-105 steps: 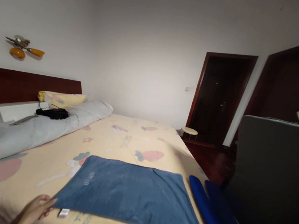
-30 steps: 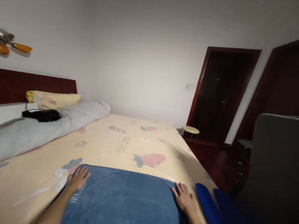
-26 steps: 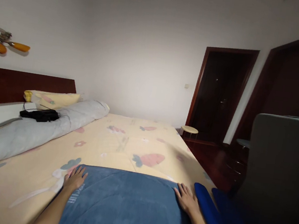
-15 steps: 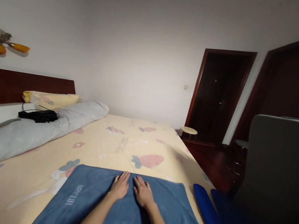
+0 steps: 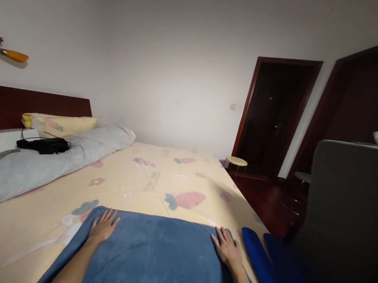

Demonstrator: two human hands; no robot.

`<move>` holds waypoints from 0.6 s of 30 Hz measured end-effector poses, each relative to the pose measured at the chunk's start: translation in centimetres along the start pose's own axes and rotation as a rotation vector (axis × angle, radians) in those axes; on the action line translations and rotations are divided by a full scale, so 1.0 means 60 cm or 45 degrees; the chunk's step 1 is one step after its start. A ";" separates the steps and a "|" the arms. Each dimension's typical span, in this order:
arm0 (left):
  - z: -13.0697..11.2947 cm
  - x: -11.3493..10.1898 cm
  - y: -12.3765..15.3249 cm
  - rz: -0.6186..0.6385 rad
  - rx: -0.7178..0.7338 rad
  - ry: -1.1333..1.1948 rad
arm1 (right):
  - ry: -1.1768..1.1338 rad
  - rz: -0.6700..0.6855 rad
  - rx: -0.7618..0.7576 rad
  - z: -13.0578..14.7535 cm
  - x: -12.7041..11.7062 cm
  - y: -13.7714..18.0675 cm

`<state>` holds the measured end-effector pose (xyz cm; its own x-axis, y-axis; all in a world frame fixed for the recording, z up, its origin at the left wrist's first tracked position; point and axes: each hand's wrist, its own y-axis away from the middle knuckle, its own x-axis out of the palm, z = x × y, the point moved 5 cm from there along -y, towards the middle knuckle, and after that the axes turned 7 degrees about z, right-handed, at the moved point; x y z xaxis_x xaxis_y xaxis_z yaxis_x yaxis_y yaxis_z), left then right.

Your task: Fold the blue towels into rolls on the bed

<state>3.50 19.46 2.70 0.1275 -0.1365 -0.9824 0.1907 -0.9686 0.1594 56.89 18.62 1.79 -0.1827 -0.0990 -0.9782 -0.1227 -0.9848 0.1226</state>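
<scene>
A rectangular slate-blue cloth of soft, plush-looking fabric lies across the bottom centre of the frame, spread on a cream bed sheet printed with pink fruit-like shapes and flowers; its far edge runs nearly straight, while its near edge falls below the frame, so how it lies there cannot be told. The left hand rests palm down near the cloth's far left corner, fingers spread, and the right hand lies the same way near the far right corner, fingers fanned; neither appears to pinch any fabric. Just beyond the right forearm, at the lower right, are two long, round-ended royal-blue pieces, and behind them stands a dark grey upright panel, perhaps a chair back. At the left of the frame, well apart from the hands, a pale grey roll of bedding carries a black item with a thin loop. The likeliest trouble is rucking: if the palms press hard while sliding, the soft pile could bunch into ridges, or the sheet beneath could be dragged along. Uneven pressure between the two sides might skew the far edge or fold a corner under, and a wide outward sweep of the right forearm could knock the royal-blue pieces.
</scene>
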 end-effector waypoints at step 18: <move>-0.281 0.073 0.222 0.030 0.600 0.021 | -0.190 0.041 -0.673 0.321 0.077 0.203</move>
<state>22.99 9.46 2.15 0.1430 -0.1604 -0.9766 -0.2746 -0.9545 0.1165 35.76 8.91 2.02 -0.3191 -0.1466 -0.9363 0.3851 -0.9228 0.0133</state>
